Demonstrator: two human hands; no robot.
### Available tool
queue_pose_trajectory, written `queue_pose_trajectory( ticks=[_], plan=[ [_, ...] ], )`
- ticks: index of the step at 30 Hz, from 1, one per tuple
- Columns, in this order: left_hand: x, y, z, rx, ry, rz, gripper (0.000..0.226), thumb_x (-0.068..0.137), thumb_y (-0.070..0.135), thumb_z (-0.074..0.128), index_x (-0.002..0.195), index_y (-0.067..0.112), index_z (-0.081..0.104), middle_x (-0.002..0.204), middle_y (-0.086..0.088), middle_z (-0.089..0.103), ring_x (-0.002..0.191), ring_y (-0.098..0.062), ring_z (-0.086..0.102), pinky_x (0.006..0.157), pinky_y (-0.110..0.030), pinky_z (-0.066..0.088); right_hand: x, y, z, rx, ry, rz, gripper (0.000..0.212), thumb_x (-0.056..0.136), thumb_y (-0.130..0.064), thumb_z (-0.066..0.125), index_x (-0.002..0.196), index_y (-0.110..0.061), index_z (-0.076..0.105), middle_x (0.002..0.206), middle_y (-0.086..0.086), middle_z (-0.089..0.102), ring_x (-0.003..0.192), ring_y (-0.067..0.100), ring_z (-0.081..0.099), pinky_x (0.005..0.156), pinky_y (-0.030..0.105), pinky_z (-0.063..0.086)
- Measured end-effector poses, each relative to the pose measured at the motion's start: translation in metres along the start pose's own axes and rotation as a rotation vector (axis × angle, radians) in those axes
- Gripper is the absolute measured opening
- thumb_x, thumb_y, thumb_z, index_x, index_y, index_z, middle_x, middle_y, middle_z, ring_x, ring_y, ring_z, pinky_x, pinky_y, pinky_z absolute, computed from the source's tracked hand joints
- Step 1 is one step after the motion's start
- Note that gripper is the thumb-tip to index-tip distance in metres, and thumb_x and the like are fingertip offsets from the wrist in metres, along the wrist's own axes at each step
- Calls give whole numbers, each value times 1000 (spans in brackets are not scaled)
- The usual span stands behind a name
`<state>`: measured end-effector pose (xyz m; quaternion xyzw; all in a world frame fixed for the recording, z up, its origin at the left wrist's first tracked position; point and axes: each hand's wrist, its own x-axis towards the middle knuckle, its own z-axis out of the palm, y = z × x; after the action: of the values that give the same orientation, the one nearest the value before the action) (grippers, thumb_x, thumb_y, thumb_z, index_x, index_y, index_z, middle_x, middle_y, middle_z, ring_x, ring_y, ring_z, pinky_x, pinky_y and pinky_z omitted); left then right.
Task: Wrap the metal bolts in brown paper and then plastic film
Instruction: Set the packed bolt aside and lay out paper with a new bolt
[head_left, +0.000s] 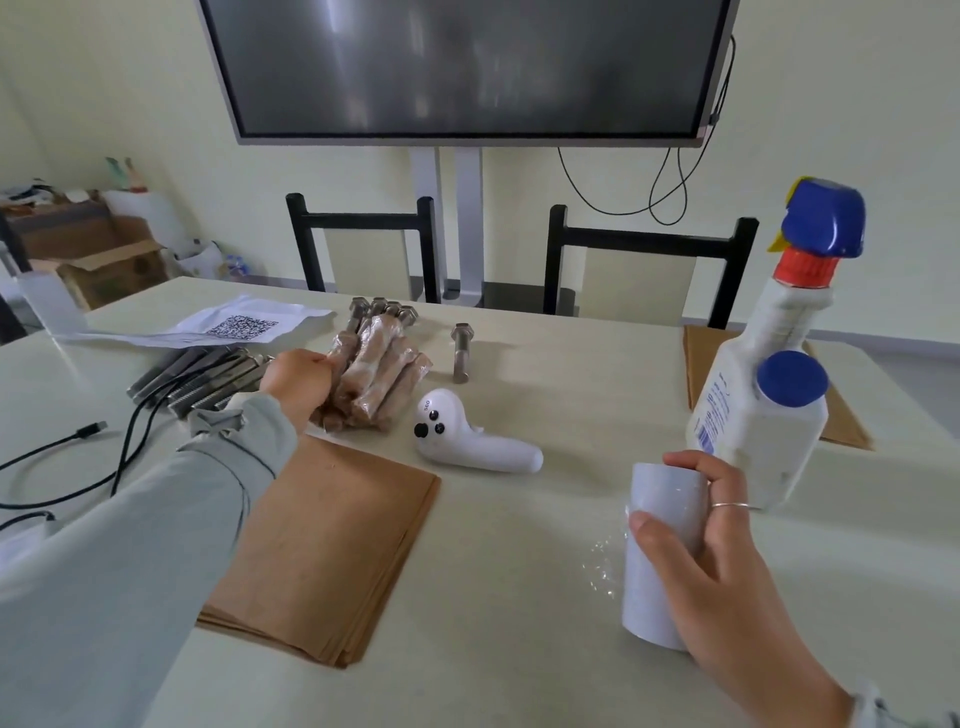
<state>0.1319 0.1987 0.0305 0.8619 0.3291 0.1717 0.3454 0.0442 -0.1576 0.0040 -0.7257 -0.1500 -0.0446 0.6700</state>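
Note:
Several bolts wrapped in brown paper and clear film (382, 371) lie in a pile at the table's middle. My left hand (298, 387) reaches to the pile's left side and its fingers curl onto a wrapped bolt there. A heap of bare bolts (202, 376) lies to the left of that hand. One bare bolt (461, 352) lies alone to the pile's right. A stack of brown paper sheets (327, 545) sits in front of me. My right hand (706, 561) grips the roll of plastic film (660, 530) above the table at the right.
A white handheld controller (472, 441) lies beside the wrapped pile. A white spray bottle (769, 364) and a white jar with a blue lid (779, 431) stand at the right, more brown paper (698, 364) behind them. Black cables (78, 467) trail at the left. A printed sheet (228, 327) lies further back.

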Motion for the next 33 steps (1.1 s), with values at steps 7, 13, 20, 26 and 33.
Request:
queue_pose_trajectory(
  ticks=[7, 13, 20, 26, 33],
  plan=[
    [-132, 72, 3, -438, -126, 509, 19, 84, 37, 45, 97, 40, 59, 86, 12, 66, 71, -1, 59, 68, -30, 50, 2, -3, -2, 211, 26, 55, 44, 91, -22, 54, 119, -56, 46, 108, -22, 60, 86, 12, 70, 62, 22, 54],
    [-220, 81, 55, -745, -1026, 198, 39, 95, 34, 46, 131, 20, 50, 109, 1, 67, 94, -12, 65, 73, -28, 54, -2, -5, -8, 150, -4, 54, 46, 98, -18, 40, 136, -42, 29, 84, -44, 59, 85, -21, 57, 63, 1, 45],
    [-220, 64, 58, -858, -975, 211, 56, 68, 45, 65, 119, 26, 56, 99, -3, 73, 88, -18, 69, 68, -30, 57, -1, -4, -7, 160, -126, 122, 35, 91, -48, 38, 125, -57, 37, 102, -52, 50, 107, -20, 49, 90, 12, 44],
    [-216, 58, 64, -696, -481, 322, 70, 48, 68, 68, 104, 28, 57, 93, 6, 68, 86, -8, 63, 74, -27, 51, -1, -1, -1, -13, -50, 114, 49, 73, -69, 48, 102, -29, 56, 92, -12, 68, 91, 8, 65, 80, 39, 53],
    [-221, 57, 64, -613, -504, 317, 67, 49, 69, 77, 101, 33, 54, 90, 7, 66, 79, -1, 59, 68, -18, 48, -2, -4, -1, -186, 67, 54, 14, 94, -20, 49, 83, -21, 59, 73, -10, 66, 71, 5, 63, 68, 32, 54]
  ],
)
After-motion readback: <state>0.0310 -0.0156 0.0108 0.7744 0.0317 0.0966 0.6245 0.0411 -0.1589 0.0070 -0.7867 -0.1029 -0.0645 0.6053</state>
